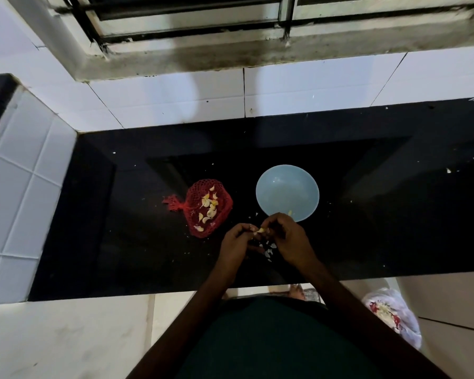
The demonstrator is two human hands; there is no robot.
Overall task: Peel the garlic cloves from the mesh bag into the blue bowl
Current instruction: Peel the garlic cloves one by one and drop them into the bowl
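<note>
A glossy black stone countertop (121, 242) met white wall tiles (175, 99); a crumpled white plastic bag (394, 315) lay on the floor (449, 305).

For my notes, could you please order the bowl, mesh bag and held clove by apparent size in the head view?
1. The mesh bag and the bowl look about alike, so unranked.
2. The clove, clearly smallest.

Glossy black counter (394, 214), red mesh bag (203, 198)

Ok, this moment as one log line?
step: peeling | left hand, right hand: pinch one garlic clove | mesh bag: cloves inside | blue bowl: one yellowish piece | peel scraps: on counter
</note>
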